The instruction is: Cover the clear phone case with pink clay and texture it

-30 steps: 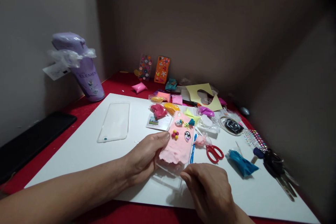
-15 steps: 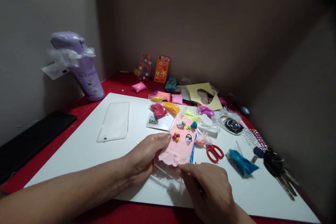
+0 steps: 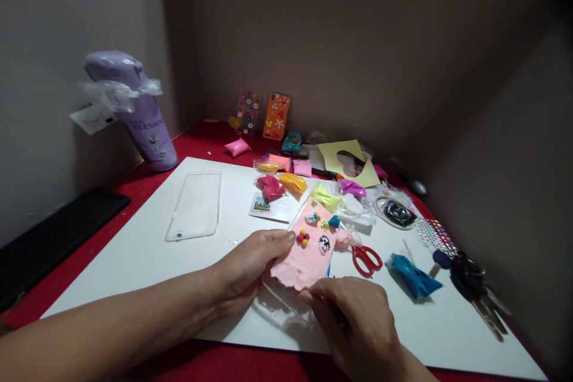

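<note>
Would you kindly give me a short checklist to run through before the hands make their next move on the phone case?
1. Left hand has hold of the phone case: ok, thumb on its side edge.
2. Pink clay reaches the lower end: not ok, clear plastic shows below its ragged edge.
3. Flower and eye sit on the clay: ok, both in view.
4. Right hand holds a tool: cannot tell, the fingertips hide it if so.
5. Red scissors are out of the hands: ok, lying on the white board.

A purple bottle [image 3: 142, 118] (lettered on its side) stands at left, keys [image 3: 471, 284] at right.
</note>
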Demonstrator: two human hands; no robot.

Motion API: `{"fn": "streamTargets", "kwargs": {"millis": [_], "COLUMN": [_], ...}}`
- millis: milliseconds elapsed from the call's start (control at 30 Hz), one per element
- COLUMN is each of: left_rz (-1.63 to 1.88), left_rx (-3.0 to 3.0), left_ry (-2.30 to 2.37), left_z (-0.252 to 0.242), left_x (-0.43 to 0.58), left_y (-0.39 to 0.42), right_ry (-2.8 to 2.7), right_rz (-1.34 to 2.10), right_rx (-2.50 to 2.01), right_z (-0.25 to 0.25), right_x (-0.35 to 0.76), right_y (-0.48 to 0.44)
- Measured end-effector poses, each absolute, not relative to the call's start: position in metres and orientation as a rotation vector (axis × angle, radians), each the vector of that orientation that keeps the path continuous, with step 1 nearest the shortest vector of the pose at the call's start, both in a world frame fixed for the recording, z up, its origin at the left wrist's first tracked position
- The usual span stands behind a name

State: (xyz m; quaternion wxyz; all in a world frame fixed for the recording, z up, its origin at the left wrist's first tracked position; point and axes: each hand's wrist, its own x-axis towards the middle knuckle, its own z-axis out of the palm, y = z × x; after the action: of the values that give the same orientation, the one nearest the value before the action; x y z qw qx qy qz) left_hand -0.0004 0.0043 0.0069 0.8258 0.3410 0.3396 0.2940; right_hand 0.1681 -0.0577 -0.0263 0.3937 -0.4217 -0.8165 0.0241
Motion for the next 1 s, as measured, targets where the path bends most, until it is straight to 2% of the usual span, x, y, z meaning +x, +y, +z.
{"fn": "streamTargets", "kwargs": {"millis": [1000], "left_rz": [0.591], "left_rx": [0.808], "left_ry": [0.746], "left_z": [0.0054], "left_x": [-0.0006], "left_y": [0.0045], "right_ry": [-2.143], "right_rz": [0.079], "right_rx": [-1.017], "right_z": [-0.0277], "right_x": [0.1669], "right_y": [-0.0577]}}
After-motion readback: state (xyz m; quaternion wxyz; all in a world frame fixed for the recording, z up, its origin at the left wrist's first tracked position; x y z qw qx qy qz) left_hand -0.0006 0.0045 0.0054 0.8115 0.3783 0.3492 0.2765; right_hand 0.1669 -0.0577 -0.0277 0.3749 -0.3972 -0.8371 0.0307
